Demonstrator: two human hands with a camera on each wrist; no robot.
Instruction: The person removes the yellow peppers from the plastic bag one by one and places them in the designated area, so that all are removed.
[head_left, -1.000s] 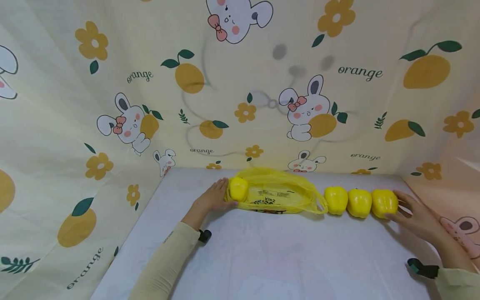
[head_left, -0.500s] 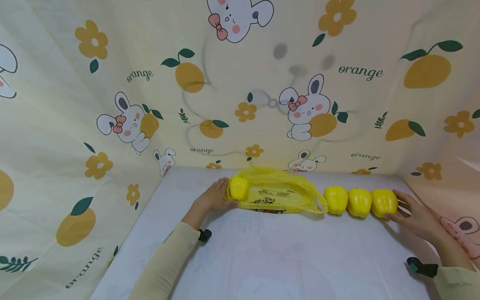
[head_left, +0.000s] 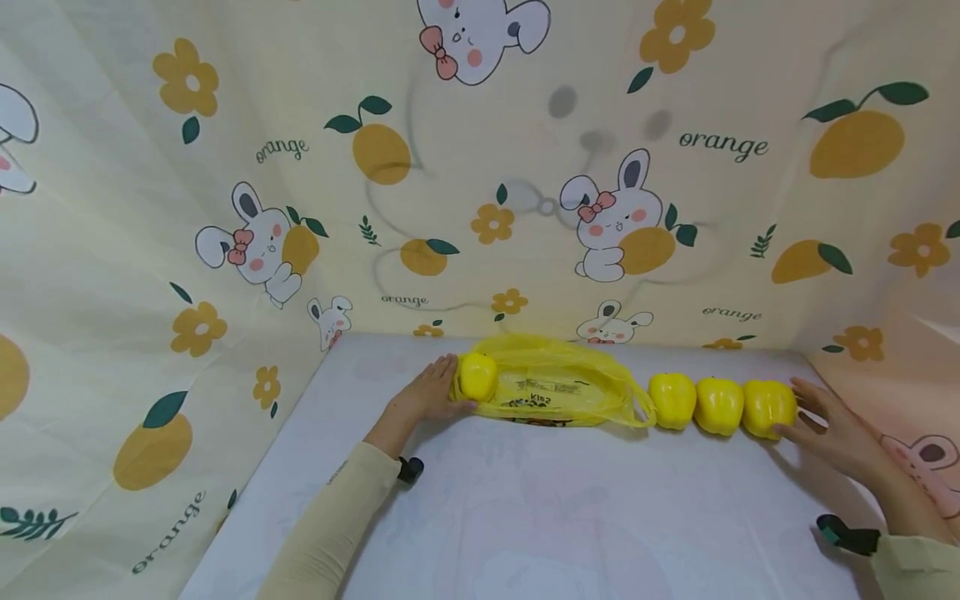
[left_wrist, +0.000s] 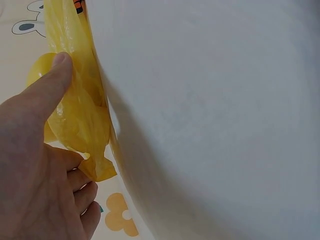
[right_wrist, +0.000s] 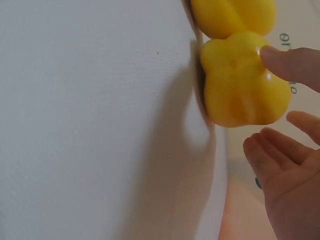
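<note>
At the back of the table lies a yellow plastic bag (head_left: pixel 555 367) with printing on it, spread wide. A yellow bell pepper (head_left: pixel 477 377) sits at its left end. My left hand (head_left: pixel 427 390) holds that end, the thumb lying along the bag in the left wrist view and the fingers on its other side. To the right of the bag stand more yellow bell peppers in a row: one beside the bag handle (head_left: pixel 672 401), a middle pepper (head_left: pixel 718 407) and the rightmost pepper (head_left: pixel 769 408). My right hand (head_left: pixel 836 429) is spread beside the rightmost one, thumb at its surface, fingers apart from it.
The white table (head_left: pixel 555 508) stretches toward me in front of the bag and peppers. Behind and at the sides hangs a cream cloth (head_left: pixel 465 167) printed with rabbits, flowers and oranges. Both forearms wear beige sleeves (head_left: pixel 330 521) and black wrist straps.
My right hand has eased slightly to the right, its fingers loosening from the rightmost pepper. The left hand, the bag and the other peppers stay where they were.
</note>
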